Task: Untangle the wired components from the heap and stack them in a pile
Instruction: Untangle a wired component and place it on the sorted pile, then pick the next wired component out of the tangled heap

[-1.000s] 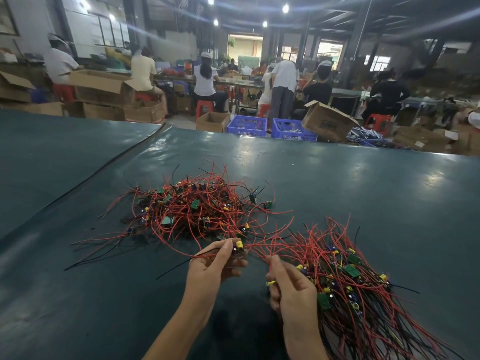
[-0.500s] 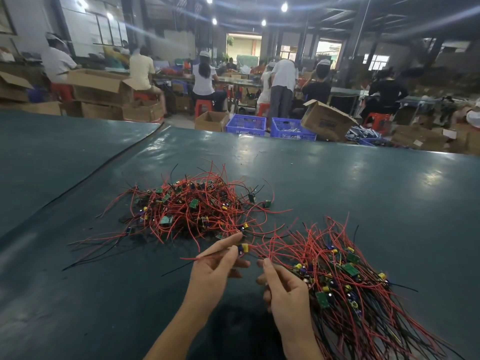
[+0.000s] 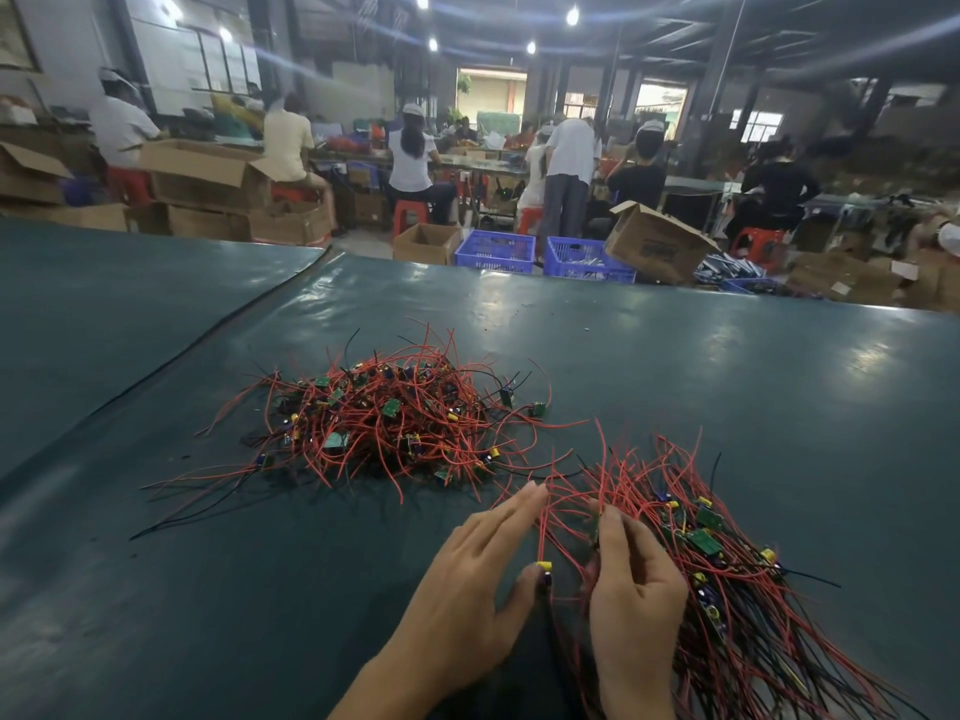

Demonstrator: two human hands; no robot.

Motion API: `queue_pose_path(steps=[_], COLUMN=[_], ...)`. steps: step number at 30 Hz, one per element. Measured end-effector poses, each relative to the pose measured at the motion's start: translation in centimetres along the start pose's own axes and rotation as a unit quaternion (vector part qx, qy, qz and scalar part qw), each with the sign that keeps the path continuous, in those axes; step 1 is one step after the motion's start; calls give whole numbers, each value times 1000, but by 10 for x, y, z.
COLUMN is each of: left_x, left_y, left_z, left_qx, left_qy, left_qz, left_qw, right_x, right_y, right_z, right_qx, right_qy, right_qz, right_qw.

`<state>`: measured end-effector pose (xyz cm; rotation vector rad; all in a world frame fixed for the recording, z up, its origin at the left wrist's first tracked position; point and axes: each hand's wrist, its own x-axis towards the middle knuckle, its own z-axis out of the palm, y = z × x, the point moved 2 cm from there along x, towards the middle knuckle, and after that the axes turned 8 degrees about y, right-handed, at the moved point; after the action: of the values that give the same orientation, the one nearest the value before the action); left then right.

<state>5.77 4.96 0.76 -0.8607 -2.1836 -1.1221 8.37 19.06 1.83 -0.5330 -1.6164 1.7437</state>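
- Presently the left hand (image 3: 483,579) lies flat and wide with its fingers straight, the thumb touching a yellow-capped component (image 3: 544,566). Nothing pins that piece, so a tug on its red lead could drag it away.
- The right hand (image 3: 636,584) curls into the wires at the pile's near-left edge; I cannot tell whether it pinches one. If it does, lifting may pull neighbours along, since the leads cross thickly there.
- The sorted pile (image 3: 727,558) sits at three o'clock of the hands and the tangled heap (image 3: 384,423) at eleven o'clock, apart on the green table (image 3: 727,366). Stray red leads from both reach toward each other at twelve o'clock, where they could hook and re-tangle.
- The pile fans loosely toward five o'clock, so it may sprawl rather than stack.
- Thin leads might kink or tear from their small boards if yanked.
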Motion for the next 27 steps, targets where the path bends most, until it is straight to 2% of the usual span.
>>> queue_pose_path(steps=[3, 5, 7, 11, 15, 19, 23, 27], left_x=[-1, -3, -5, -10, -13, -12, -8, -6], left_y=[-14, -29, -45, -72, -76, -83, -95, -96], left_z=[-2, -5, -11, -20, -16, -21, -30, -29], left_qx=[68, 133, 186, 263, 283, 296, 329, 317], left_qy=[3, 0, -11, -89, -136, -119, -134, -110], left_qz=[-73, -145, -220, -309, -289, -309, -317, -317], left_qw=[995, 980, 958, 910, 904, 896, 879, 887], right_x=[7, 10, 11, 6, -3, -10, -14, -12], right_y=[3, 6, 12, 14, 16, 19, 26, 33], right_z=[-9, -13, -14, -6, 4, 10, 14, 14], right_qx=[-163, -307, -382, -330, -225, -211, -215, -211], right_qy=[8, -9, -29, -77, -139, -181, -205, -204], right_qz=[-102, -119, -107, -100, -89, -117, -118, -113], right_qw=[981, 944, 917, 936, 960, 953, 948, 949])
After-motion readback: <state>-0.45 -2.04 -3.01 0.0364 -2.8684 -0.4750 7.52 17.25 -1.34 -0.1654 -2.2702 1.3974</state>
